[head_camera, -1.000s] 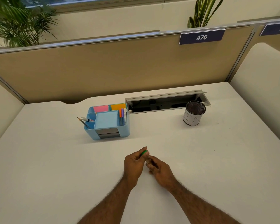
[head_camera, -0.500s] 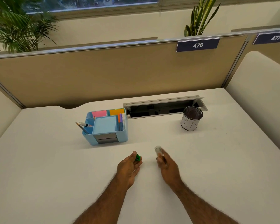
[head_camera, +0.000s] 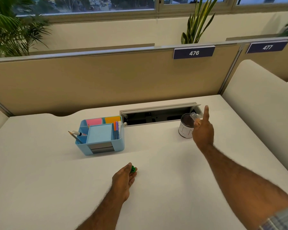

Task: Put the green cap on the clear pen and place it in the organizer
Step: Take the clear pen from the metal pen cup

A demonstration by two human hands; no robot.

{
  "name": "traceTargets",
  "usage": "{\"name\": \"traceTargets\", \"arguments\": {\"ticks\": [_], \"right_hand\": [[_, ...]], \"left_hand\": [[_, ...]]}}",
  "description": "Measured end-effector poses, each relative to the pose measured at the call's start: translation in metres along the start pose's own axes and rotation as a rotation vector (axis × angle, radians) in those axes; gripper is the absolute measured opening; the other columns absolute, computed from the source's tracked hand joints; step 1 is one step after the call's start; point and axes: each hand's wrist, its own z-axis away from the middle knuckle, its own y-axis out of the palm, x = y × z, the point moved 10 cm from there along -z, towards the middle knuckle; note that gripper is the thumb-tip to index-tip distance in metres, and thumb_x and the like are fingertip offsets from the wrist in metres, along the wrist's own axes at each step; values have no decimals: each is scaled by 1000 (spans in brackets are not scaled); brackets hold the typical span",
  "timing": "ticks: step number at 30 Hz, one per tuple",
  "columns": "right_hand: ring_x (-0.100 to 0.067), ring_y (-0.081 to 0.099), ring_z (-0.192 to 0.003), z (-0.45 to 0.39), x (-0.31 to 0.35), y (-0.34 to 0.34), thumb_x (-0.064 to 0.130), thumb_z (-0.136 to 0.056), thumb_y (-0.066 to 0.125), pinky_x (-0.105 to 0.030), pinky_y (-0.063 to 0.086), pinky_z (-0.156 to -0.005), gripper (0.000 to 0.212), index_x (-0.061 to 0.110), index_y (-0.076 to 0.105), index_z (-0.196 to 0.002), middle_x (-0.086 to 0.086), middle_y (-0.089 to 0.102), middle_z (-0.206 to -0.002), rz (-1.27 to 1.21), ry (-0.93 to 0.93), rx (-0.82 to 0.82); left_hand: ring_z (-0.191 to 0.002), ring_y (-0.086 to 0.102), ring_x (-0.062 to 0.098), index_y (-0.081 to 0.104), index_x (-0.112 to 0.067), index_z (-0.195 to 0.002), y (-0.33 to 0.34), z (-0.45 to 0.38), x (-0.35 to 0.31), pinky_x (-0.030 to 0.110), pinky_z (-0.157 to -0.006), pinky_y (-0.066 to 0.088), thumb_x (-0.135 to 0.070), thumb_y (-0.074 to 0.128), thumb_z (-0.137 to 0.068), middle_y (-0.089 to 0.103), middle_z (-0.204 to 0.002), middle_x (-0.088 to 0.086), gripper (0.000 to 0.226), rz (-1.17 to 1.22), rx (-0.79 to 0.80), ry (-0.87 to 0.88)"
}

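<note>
Nearest the camera, the left hand (head_camera: 123,177) rests on the white tabletop (head_camera: 40,188), its fingers curled around the small green plastic pen cap (head_camera: 133,169), which shows between thumb and fingertips at the hand's far end. The cap is off the pen and well apart from it. Beyond the left hand and slightly to its left stands the light blue plastic desk organizer (head_camera: 101,135), divided into compartments: a pale blue notepad sits in the middle, pink and orange sticky notes lie in the rear sections, a pencil and a white marker lean out of the left compartment, and orange and purple pens stand in the narrow right slot. Farther right, the right hand (head_camera: 203,130) is raised above the tabletop with the index finger stretched upward and the other fingers closed on the clear plastic pen (head_camera: 194,117), whose transparent end pokes out toward the left. Just behind that hand is a dark mesh cup with a white band (head_camera: 185,128), partly hidden by it. Behind both runs an open grey cable tray (head_camera: 156,113) set into the tabletop, then the tan partition panel (head_camera: 106,83) bearing a blue label reading 476.
</note>
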Motion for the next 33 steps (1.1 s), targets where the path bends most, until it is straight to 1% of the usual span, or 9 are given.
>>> {"name": "traceTargets", "arguments": {"ticks": [2,4,7,9,13,18,24,28,33], "right_hand": [[-39,59,-88,-12,-1,2,5,-89,54,-43,49,-69,86,45,2,-144,-22,61,-101,37,2,39],[-36,58,-84,-23,2,2,8,-91,51,-43,51,-67,78,47,8,-142,-18,59,-97,95,13,70],[-36,59,-100,-33,11,27,12,-90,50,-41,54,-81,46,24,47,-134,-16,63,-111,465,-143,327],[-35,58,-111,-34,8,37,9,-88,54,-41,51,-92,38,11,56,-126,-16,63,-121,632,-145,483],[-38,57,-108,-42,11,31,11,-88,57,-42,52,-86,36,7,55,-124,-22,62,-117,574,-57,457],[-39,58,-109,-45,17,28,6,-85,60,-45,52,-89,46,8,52,-130,-23,62,-118,594,-62,452],[-41,60,-104,-44,20,21,-1,-84,57,-42,52,-83,41,4,52,-124,-23,64,-115,373,-43,319],[-39,60,-107,-28,21,17,6,-90,52,-40,50,-89,32,6,56,-122,-21,65,-117,53,25,208],[-31,61,-103,15,28,26,10,-89,61,-34,49,-86,31,11,59,-120,-16,67,-114,-151,-9,190]], "left_hand": [[-96,66,21,64,-7,-113,0,-1,1,36,-89,48,-25,63,-88,72,-100,10,30,-3,8,9],[-97,66,22,64,-7,-114,1,-1,1,36,-90,48,-24,63,-89,72,-102,11,30,-6,8,15],[-97,66,23,65,-7,-112,1,-1,-2,37,-90,48,-24,64,-88,72,-103,12,29,-12,3,19],[-97,66,23,65,-7,-111,1,-1,-3,37,-91,48,-23,64,-88,72,-102,12,28,-10,1,18],[-100,65,25,65,-7,-111,1,0,-2,38,-93,48,-23,64,-88,71,-104,13,28,-13,-1,23],[-99,65,25,65,-7,-112,1,0,-2,39,-94,47,-23,64,-88,71,-101,12,29,-10,-2,22],[-98,65,23,64,-8,-113,4,2,-5,36,-90,47,-24,63,-88,71,-105,11,29,-18,16,25],[-100,64,23,64,-9,-115,8,4,-7,36,-91,45,-25,61,-90,71,-107,9,30,-20,28,24],[-105,61,23,63,-12,-116,10,4,-10,43,-98,39,-29,59,-91,70,-110,5,31,-35,29,22]]}}
